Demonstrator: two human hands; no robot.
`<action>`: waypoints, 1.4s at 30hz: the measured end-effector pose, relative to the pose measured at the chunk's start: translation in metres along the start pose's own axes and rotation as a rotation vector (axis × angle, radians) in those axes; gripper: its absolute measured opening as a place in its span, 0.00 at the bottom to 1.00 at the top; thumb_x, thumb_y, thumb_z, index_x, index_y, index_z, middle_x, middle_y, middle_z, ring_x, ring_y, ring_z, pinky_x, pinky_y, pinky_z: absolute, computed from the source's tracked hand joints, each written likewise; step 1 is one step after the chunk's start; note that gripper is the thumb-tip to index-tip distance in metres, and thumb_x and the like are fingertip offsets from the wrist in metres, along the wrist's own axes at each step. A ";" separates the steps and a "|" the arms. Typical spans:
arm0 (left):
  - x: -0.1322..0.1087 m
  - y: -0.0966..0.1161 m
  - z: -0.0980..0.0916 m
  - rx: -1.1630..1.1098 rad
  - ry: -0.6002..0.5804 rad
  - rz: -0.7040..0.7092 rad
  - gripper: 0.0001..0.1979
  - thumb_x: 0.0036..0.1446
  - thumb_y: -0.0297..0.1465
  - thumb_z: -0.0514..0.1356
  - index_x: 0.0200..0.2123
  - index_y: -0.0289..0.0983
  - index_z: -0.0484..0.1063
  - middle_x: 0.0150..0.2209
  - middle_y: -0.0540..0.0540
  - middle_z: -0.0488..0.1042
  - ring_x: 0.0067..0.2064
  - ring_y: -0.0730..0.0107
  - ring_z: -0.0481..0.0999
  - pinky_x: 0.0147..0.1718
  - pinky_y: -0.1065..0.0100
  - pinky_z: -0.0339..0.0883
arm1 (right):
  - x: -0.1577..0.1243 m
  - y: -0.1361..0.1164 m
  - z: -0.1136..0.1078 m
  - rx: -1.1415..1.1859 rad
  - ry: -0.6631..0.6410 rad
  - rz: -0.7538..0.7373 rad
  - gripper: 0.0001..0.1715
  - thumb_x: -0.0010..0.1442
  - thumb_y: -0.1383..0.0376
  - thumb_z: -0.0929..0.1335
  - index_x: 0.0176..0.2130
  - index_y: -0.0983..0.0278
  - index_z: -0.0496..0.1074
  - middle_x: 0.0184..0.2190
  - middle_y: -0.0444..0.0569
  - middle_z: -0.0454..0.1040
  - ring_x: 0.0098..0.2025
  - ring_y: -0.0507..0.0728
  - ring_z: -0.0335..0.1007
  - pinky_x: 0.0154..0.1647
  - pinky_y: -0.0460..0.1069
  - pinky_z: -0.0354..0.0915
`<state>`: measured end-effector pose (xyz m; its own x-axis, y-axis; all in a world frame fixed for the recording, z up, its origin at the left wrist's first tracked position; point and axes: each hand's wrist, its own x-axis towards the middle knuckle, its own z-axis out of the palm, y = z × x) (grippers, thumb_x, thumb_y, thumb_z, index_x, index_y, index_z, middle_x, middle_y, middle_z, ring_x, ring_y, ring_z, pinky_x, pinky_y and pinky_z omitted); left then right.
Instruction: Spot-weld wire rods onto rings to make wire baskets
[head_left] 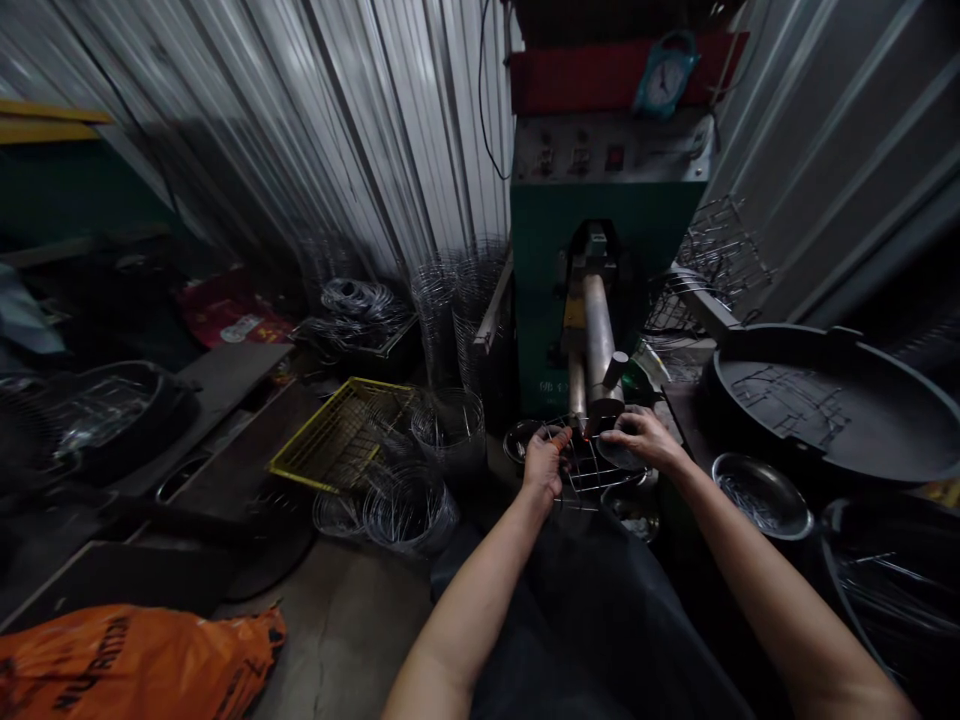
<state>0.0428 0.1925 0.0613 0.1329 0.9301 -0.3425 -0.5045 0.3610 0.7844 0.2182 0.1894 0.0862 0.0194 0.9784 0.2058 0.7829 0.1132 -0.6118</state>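
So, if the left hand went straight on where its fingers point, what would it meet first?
Probably the green machine's lower rod, just beyond the left hand, though depth is unclear.

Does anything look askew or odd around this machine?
The teal dial leans to one side against the red panel atop the green machine, looking askew above the straight row of controls. Nothing plainly spilled or damaged stands out, though much is dim.
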 end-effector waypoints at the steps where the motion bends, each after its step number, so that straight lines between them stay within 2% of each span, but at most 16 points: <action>1: 0.000 0.000 0.000 0.003 -0.005 0.003 0.20 0.32 0.38 0.66 0.25 0.37 0.60 0.16 0.56 0.61 0.14 0.83 0.56 0.12 0.78 0.42 | 0.001 0.000 0.000 -0.004 -0.008 0.001 0.20 0.42 0.48 0.68 0.19 0.62 0.68 0.34 0.49 0.70 0.43 0.61 0.62 0.43 0.54 0.58; 4: 0.001 0.000 -0.002 -0.003 -0.048 0.009 0.20 0.32 0.38 0.66 0.25 0.37 0.60 0.15 0.57 0.60 0.13 0.84 0.55 0.11 0.78 0.42 | -0.001 0.003 -0.002 0.014 -0.009 -0.022 0.18 0.40 0.50 0.69 0.20 0.62 0.68 0.36 0.50 0.70 0.44 0.61 0.62 0.45 0.55 0.58; 6: 0.000 0.000 -0.005 -0.018 -0.082 0.008 0.20 0.32 0.37 0.66 0.25 0.37 0.60 0.15 0.57 0.60 0.13 0.84 0.55 0.11 0.78 0.42 | -0.006 0.007 -0.006 0.055 0.011 -0.046 0.16 0.40 0.53 0.70 0.26 0.62 0.70 0.37 0.49 0.70 0.44 0.61 0.63 0.45 0.56 0.58; 10: -0.006 -0.001 -0.022 -0.062 -0.148 -0.017 0.22 0.30 0.38 0.68 0.26 0.36 0.61 0.16 0.58 0.60 0.14 0.84 0.55 0.12 0.79 0.42 | -0.027 0.024 -0.020 0.141 0.058 0.002 0.26 0.40 0.58 0.70 0.41 0.60 0.67 0.36 0.48 0.72 0.40 0.60 0.67 0.42 0.55 0.62; 15: -0.024 -0.009 -0.058 -0.084 -0.183 -0.052 0.24 0.29 0.40 0.68 0.26 0.36 0.60 0.14 0.60 0.55 0.14 0.86 0.51 0.12 0.80 0.42 | -0.066 0.039 -0.032 0.169 -0.044 0.102 0.20 0.41 0.54 0.70 0.34 0.62 0.71 0.31 0.48 0.73 0.35 0.60 0.68 0.34 0.53 0.64; 18: -0.040 -0.019 -0.082 -0.123 -0.196 -0.065 0.24 0.30 0.39 0.68 0.27 0.37 0.59 0.14 0.60 0.53 0.14 0.86 0.49 0.12 0.80 0.42 | -0.087 0.027 -0.031 0.162 -0.134 0.060 0.18 0.43 0.52 0.68 0.30 0.62 0.71 0.27 0.46 0.73 0.31 0.58 0.68 0.31 0.50 0.64; 21: -0.052 -0.026 -0.106 -0.188 -0.208 -0.042 0.23 0.32 0.38 0.68 0.30 0.37 0.61 0.14 0.60 0.54 0.14 0.85 0.50 0.12 0.79 0.43 | -0.100 0.002 -0.029 0.141 -0.138 -0.057 0.19 0.46 0.50 0.67 0.29 0.62 0.69 0.25 0.45 0.71 0.28 0.55 0.66 0.29 0.48 0.62; 24: -0.059 -0.021 -0.128 -0.099 -0.201 -0.094 0.23 0.34 0.37 0.67 0.34 0.36 0.64 0.17 0.56 0.62 0.17 0.81 0.60 0.16 0.76 0.55 | -0.102 -0.029 -0.028 0.054 -0.101 -0.188 0.19 0.47 0.48 0.65 0.26 0.62 0.68 0.23 0.46 0.70 0.26 0.54 0.65 0.28 0.47 0.60; 26: -0.064 -0.011 -0.136 0.084 -0.101 -0.122 0.23 0.36 0.37 0.67 0.37 0.35 0.66 0.23 0.51 0.68 0.22 0.76 0.67 0.22 0.73 0.61 | -0.100 -0.049 -0.024 -0.064 -0.050 -0.242 0.20 0.48 0.48 0.64 0.25 0.61 0.69 0.22 0.46 0.70 0.24 0.53 0.64 0.26 0.47 0.58; 28: -0.072 0.005 -0.134 0.247 0.033 0.040 0.23 0.38 0.36 0.65 0.39 0.35 0.67 0.29 0.47 0.71 0.29 0.73 0.71 0.28 0.72 0.63 | -0.096 -0.067 -0.017 -0.214 -0.007 -0.256 0.19 0.48 0.48 0.64 0.23 0.61 0.69 0.20 0.46 0.70 0.22 0.53 0.63 0.24 0.46 0.55; 30: -0.084 0.022 -0.121 0.371 0.044 0.349 0.23 0.40 0.34 0.65 0.43 0.37 0.67 0.36 0.45 0.72 0.38 0.70 0.71 0.36 0.71 0.62 | -0.093 -0.084 -0.008 -0.337 -0.010 -0.247 0.18 0.49 0.50 0.64 0.21 0.60 0.69 0.18 0.46 0.69 0.21 0.53 0.63 0.22 0.46 0.52; 33: -0.105 0.045 -0.089 0.643 -0.281 0.606 0.27 0.39 0.33 0.66 0.46 0.41 0.67 0.43 0.45 0.71 0.46 0.65 0.68 0.46 0.69 0.58 | -0.090 -0.107 0.001 -0.395 -0.059 -0.214 0.13 0.49 0.54 0.65 0.22 0.59 0.70 0.18 0.45 0.70 0.22 0.53 0.64 0.21 0.45 0.50; 35: -0.114 0.056 -0.069 0.798 -0.462 0.620 0.24 0.40 0.34 0.65 0.45 0.41 0.69 0.42 0.46 0.72 0.46 0.63 0.69 0.47 0.67 0.59 | -0.090 -0.118 -0.001 -0.354 -0.096 -0.185 0.11 0.49 0.57 0.65 0.24 0.60 0.71 0.19 0.45 0.71 0.22 0.52 0.65 0.21 0.45 0.51; 37: -0.116 0.063 -0.058 0.844 -0.560 0.582 0.20 0.43 0.35 0.62 0.43 0.39 0.70 0.42 0.45 0.72 0.45 0.63 0.69 0.46 0.66 0.60 | -0.091 -0.122 -0.010 -0.240 -0.158 -0.193 0.10 0.49 0.58 0.65 0.29 0.61 0.72 0.23 0.45 0.72 0.25 0.52 0.66 0.23 0.44 0.54; 39: -0.114 0.068 -0.057 0.777 -0.589 0.517 0.19 0.46 0.37 0.60 0.43 0.36 0.69 0.41 0.44 0.73 0.43 0.64 0.70 0.44 0.66 0.61 | -0.094 -0.118 -0.024 -0.073 -0.219 -0.222 0.16 0.49 0.56 0.65 0.36 0.62 0.70 0.28 0.45 0.73 0.30 0.53 0.68 0.28 0.44 0.58; 42: -0.105 0.073 -0.065 0.570 -0.527 0.418 0.20 0.45 0.38 0.61 0.41 0.33 0.69 0.38 0.44 0.73 0.38 0.69 0.71 0.38 0.70 0.64 | -0.102 -0.105 -0.041 0.146 -0.241 -0.194 0.23 0.51 0.53 0.64 0.43 0.64 0.67 0.34 0.46 0.72 0.34 0.54 0.68 0.32 0.45 0.61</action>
<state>-0.0640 0.1169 0.1209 0.4799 0.8535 0.2031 -0.1158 -0.1679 0.9790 0.1598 0.0711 0.1611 -0.2825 0.9470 0.1530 0.6596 0.3076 -0.6858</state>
